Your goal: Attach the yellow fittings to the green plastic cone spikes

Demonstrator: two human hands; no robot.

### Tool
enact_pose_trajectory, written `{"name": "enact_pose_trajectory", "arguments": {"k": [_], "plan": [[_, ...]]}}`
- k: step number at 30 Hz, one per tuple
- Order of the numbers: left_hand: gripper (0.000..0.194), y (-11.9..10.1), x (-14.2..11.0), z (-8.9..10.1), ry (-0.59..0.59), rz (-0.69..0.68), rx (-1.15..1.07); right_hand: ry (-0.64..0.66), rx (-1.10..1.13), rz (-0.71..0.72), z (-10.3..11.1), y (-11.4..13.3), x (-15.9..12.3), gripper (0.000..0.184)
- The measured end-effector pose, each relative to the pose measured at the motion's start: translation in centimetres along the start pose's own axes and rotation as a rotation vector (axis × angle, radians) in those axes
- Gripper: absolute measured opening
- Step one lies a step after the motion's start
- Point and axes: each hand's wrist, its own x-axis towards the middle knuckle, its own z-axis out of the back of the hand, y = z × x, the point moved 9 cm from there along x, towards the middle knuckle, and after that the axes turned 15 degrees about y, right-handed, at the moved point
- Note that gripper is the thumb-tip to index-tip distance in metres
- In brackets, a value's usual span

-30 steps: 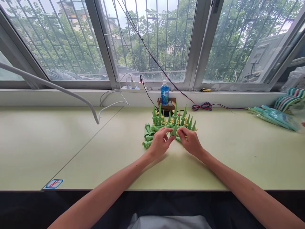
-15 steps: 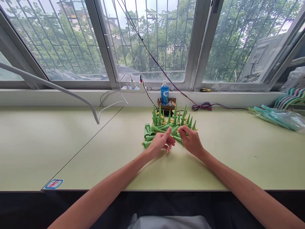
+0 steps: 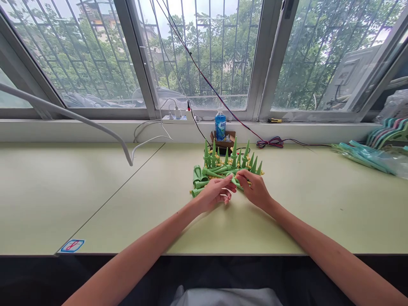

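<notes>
A heap of green plastic cone spikes (image 3: 223,166) with small yellow bits lies on the pale green table (image 3: 159,199); some cones stand upright at the back, others lie flat. My left hand (image 3: 215,193) rests at the heap's near edge, fingers curled and pinched on the end of a lying green spike (image 3: 235,182). My right hand (image 3: 255,189) is just to the right, its fingertips pinched on the same spike. The two hands almost touch.
A blue-labelled water bottle (image 3: 220,124) and a brown box (image 3: 227,141) stand behind the heap by the sill. Red and black wires (image 3: 270,142) run along the sill. Teal hangers in plastic (image 3: 369,157) lie far right. A white cable (image 3: 95,127) hangs at left.
The spike that stood upright between my fingers a second ago now lies low. My left hand has turned palm-up and dropped slightly; the right hand has barely shifted.
</notes>
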Motion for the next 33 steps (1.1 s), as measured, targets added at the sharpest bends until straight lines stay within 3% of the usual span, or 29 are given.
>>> {"name": "enact_pose_trajectory", "arguments": {"k": [7, 23, 33], "plan": [[0.042, -0.7, -0.2, -0.4, 0.044, -0.049, 0.090, -0.006, -0.008, 0.001, 0.2, -0.1, 0.0, 0.024], [0.037, -3.1, -1.0, -0.3, -0.079, -0.228, 0.522, -0.007, -0.026, -0.002, 0.2, 0.1, 0.0, 0.025], [0.030, -4.0, -1.5, 0.0, -0.192, -0.272, 0.705, 0.008, -0.001, 0.001, 0.0, 0.0, 0.0, 0.024]]}}
